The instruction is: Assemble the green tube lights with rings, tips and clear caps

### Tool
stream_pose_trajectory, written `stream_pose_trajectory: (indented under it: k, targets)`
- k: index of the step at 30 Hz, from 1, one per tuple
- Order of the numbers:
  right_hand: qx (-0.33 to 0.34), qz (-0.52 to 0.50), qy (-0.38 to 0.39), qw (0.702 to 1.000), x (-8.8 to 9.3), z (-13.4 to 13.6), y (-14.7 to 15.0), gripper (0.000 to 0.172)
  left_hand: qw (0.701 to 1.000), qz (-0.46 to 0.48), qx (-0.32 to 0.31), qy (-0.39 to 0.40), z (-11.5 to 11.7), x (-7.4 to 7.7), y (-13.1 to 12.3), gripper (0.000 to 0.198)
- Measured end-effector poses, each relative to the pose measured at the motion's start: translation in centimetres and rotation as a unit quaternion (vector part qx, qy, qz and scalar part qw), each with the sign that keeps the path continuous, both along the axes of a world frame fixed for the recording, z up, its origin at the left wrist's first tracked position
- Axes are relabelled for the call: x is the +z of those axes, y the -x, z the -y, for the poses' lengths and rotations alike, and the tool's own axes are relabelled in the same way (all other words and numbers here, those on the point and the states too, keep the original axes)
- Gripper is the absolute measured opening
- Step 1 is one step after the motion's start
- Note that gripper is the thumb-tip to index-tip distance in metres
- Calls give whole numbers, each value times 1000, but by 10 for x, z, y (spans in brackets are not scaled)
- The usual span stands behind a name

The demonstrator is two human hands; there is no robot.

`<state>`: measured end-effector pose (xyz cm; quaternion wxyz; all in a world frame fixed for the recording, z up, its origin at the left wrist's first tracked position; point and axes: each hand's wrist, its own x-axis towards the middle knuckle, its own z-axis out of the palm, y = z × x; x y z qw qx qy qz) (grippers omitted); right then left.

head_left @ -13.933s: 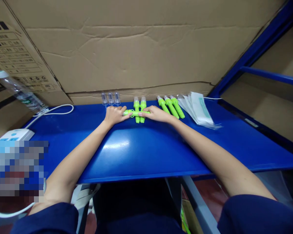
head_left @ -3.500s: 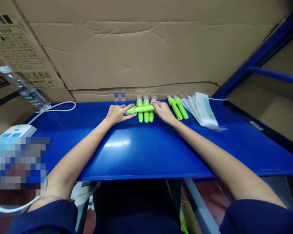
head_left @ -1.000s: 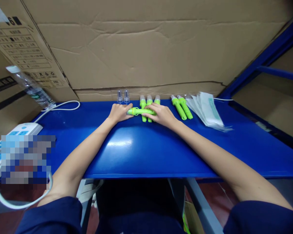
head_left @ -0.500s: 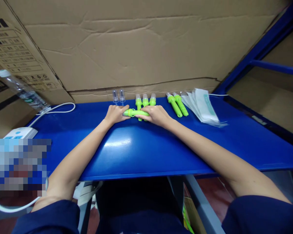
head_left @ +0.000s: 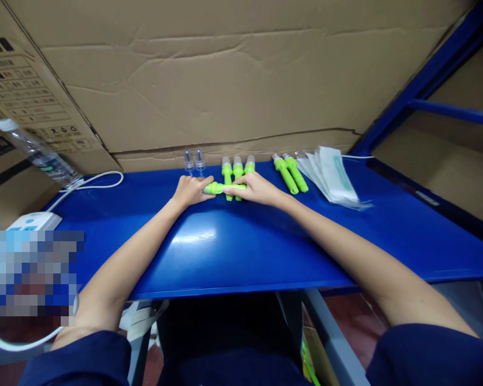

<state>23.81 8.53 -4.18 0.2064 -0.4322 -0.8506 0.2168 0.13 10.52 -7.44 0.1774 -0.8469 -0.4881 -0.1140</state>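
A bright green stick with a clear-capped end lies sideways between my hands; its exact kind is unclear. My left hand is closed around the capped end. Around the plain handle, my right hand is closed with thumb and fingers. Just behind my hands stands a row of three similar green sticks, clear caps pointing to the back, partly hidden by the right hand. Two clear plastic caps rest behind my left hand.
Right of my hands lie two more green sticks beside white plastic packets. A water bottle leans at the left, near a white power strip and its cable. Cardboard backs the blue table.
Both hands keep their hold on the green stick. The right thumb and fingers have shifted slightly along the handle, and the stick looks turned a little.
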Motion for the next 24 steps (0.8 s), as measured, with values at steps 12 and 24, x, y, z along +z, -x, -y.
stream_pose_trajectory:
  k: [12, 24]
  targets:
    - [-98, 37, -112, 988, 6, -7, -10, 34, 993, 79, -30, -87, -6, 5, -2, 65]
    - [-397, 242, -113, 878, 36, -10, -55, 52, 984, 143, 56, -92, -11, 2, 7, 45]
